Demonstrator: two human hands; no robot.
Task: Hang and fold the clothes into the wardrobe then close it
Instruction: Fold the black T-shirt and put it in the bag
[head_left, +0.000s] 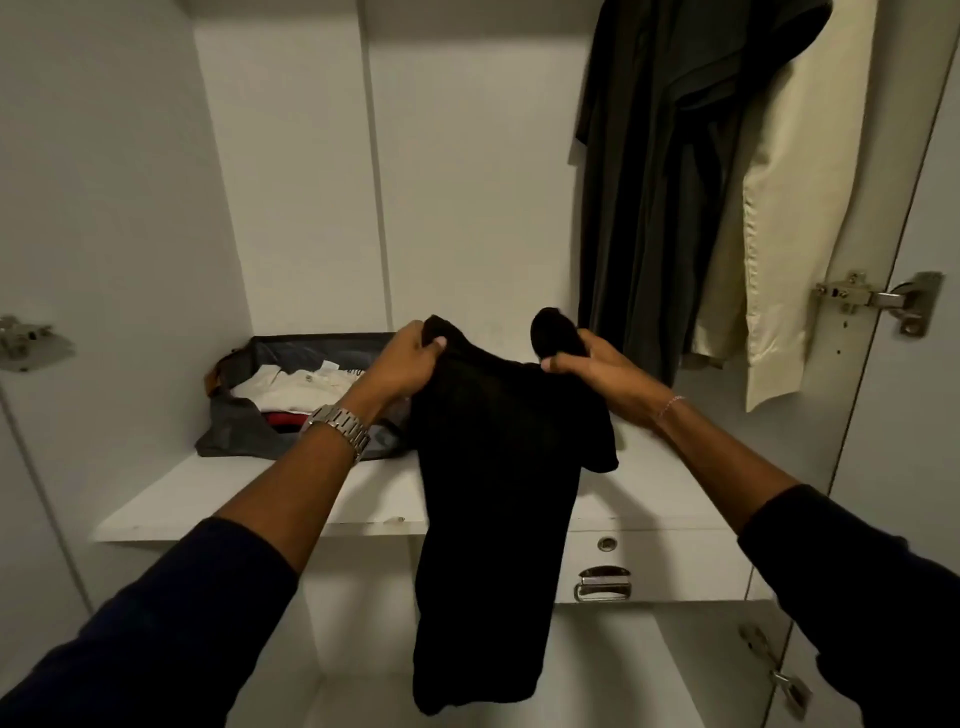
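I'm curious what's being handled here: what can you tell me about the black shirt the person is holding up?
The black T-shirt looks like soft, plain knit fabric with short sleeves. It hangs lengthwise, folded narrow, in front of the white wardrobe shelf, its hem dropping below the shelf edge. The left hand and right hand each grip its top edge near the shoulders; one sleeve sticks out on the right.

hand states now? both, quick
Left hand: fingers gripping one shoulder of the black cotton t-shirt.
Right hand: fingers gripping the other shoulder of it.

Left hand (410, 358), right hand (597, 364) — both gripping.
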